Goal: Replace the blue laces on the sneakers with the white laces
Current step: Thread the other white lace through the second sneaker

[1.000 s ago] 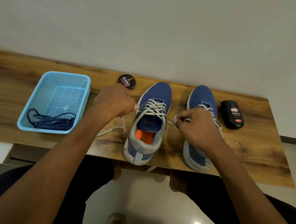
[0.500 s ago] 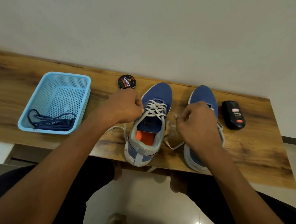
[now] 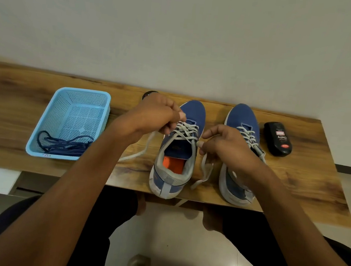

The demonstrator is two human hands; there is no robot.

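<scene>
Two blue sneakers stand side by side on the wooden table [image 3: 9, 115], toes away from me. The left sneaker [image 3: 177, 152] carries a white lace [image 3: 186, 130] crossed over its tongue. My left hand [image 3: 156, 114] pinches the lace at the upper eyelets on the shoe's left side; one loose end trails left across the table. My right hand [image 3: 227, 147] pinches the other lace end at the shoe's right side, and that end hangs between the shoes. The right sneaker [image 3: 241, 122], also white-laced, is partly hidden behind my right hand. The blue laces [image 3: 65, 143] lie bundled in the light blue basket [image 3: 40, 131].
A black polish bottle [image 3: 278, 139] lies right of the right sneaker. A round black tin [image 3: 148, 94] peeks out behind my left hand. The sneakers' heels sit at the table's near edge. A wall stands close behind the table.
My left hand has moved right and up onto the left sneaker's upper eyelets. My right hand has shifted left toward the same shoe, and the lace end under it now hangs slack.
</scene>
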